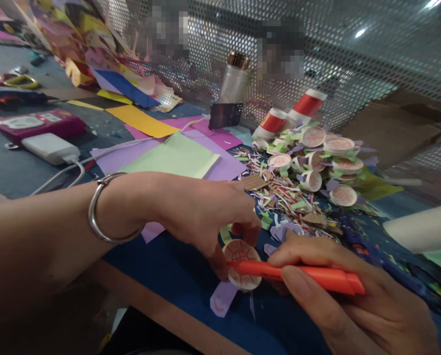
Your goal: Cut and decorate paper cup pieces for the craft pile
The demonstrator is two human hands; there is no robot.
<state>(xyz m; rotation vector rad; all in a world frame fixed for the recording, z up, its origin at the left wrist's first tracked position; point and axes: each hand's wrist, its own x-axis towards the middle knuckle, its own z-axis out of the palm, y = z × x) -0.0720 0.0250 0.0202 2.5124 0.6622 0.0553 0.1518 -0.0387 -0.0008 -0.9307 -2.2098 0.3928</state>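
Note:
My right hand (353,296) is closed around a red-orange marker (316,277), its tip against a small round white disc (248,282). Red lines are drawn over the disc's face. Thumb and fingers of my left hand (213,212) grip the disc by its edge and hold it tilted up just above the blue table. A silver bangle (94,212) circles my left wrist. Purple and green paper tabs stick out from the disc; one purple tab (223,298) carries a small red curve.
Behind my hands lie paper scraps (287,197) and a pile of similar drawn discs (340,165). Green paper (176,155), a white charger (50,148), a bottle (232,84) and red-and-white tubes (307,106) stand or lie farther back, before a perforated metal screen (198,44).

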